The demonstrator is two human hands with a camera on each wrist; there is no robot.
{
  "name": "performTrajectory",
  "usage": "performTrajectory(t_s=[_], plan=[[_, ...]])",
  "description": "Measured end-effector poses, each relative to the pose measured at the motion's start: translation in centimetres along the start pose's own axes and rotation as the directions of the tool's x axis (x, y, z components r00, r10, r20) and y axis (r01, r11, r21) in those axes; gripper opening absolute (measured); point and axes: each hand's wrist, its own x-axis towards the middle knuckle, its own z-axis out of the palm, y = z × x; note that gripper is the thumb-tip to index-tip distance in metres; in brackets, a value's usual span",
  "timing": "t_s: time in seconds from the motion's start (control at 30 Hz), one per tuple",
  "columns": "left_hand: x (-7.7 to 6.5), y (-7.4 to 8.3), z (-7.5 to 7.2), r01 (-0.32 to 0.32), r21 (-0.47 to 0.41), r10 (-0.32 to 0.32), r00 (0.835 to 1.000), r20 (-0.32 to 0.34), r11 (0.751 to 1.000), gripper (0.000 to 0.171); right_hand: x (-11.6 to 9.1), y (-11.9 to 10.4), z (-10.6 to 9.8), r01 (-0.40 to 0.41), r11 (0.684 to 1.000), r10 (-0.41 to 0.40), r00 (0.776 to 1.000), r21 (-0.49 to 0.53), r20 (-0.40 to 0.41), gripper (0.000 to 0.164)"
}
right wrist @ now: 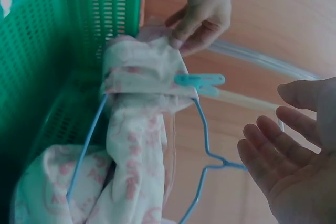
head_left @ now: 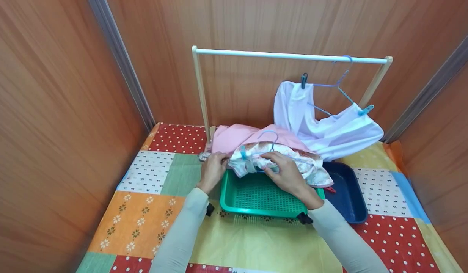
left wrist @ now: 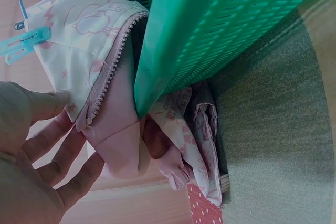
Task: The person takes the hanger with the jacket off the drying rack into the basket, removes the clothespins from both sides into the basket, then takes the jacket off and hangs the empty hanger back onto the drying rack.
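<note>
With thumb and fingertips my left hand [head_left: 212, 174] pinches the corner of a white garment with pink print [left wrist: 86, 27], beside the end of its zipper [left wrist: 102, 85]. A thin blue hanger [right wrist: 203, 129] lies along this garment, one end under a folded-over part. Close to the pinched corner, a light-blue clothespin [right wrist: 199, 80] clips the fabric at the hanger. My right hand [head_left: 289, 176] hovers over the garment near the hanger's hook. Its fingers are spread and relaxed in the right wrist view, holding nothing. The garment drapes over the far rim of a green basket [head_left: 256, 211].
Behind the basket lies pink cloth [head_left: 237, 137]. A rack with a white bar [head_left: 272, 54] stands at the back; white clothing [head_left: 294, 113] hangs there from a hanger with two clothespins. A dark blue tray [head_left: 349, 197] is at right, near a red clothespin [head_left: 330, 189]. Wooden panels enclose the patchwork cloth.
</note>
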Motion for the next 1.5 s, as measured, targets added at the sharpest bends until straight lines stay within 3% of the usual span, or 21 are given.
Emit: performTrajectory(t_s=[0.3, 0.6, 0.9, 1.17, 1.5], plan=[[0.2, 0.0, 0.2, 0.013, 0.013, -0.013, 1.000, 0.011, 1.000, 0.016, 2.3, 0.0, 2.6, 0.009, 0.995, 0.000, 0.995, -0.096, 0.099, 0.033], [0.3, -0.1, 0.2, 0.009, 0.022, -0.009, 1.000, 0.005, 1.000, 0.017, 4.3, 0.5, 4.1, 0.055, 0.977, -0.037, 0.995, -0.207, 0.091, 0.038], [0.1, 0.0, 0.1, 0.000, 0.036, 0.000, 1.000, 0.015, 0.999, 0.018, 5.9, 0.5, 5.3, -0.002, 0.942, 0.070, 0.980, -0.337, 0.187, 0.040], [-0.1, -0.1, 0.1, 0.001, 0.035, -0.001, 1.000, 0.003, 0.999, 0.019, 6.9, 0.7, 6.2, -0.039, 0.949, 0.119, 0.963, -0.313, 0.243, 0.029], [-0.2, -0.1, 0.1, 0.018, 0.035, -0.019, 1.000, 0.016, 0.999, 0.019, 6.8, 0.9, 6.4, -0.083, 0.964, 0.129, 0.977, -0.252, 0.170, 0.016]])
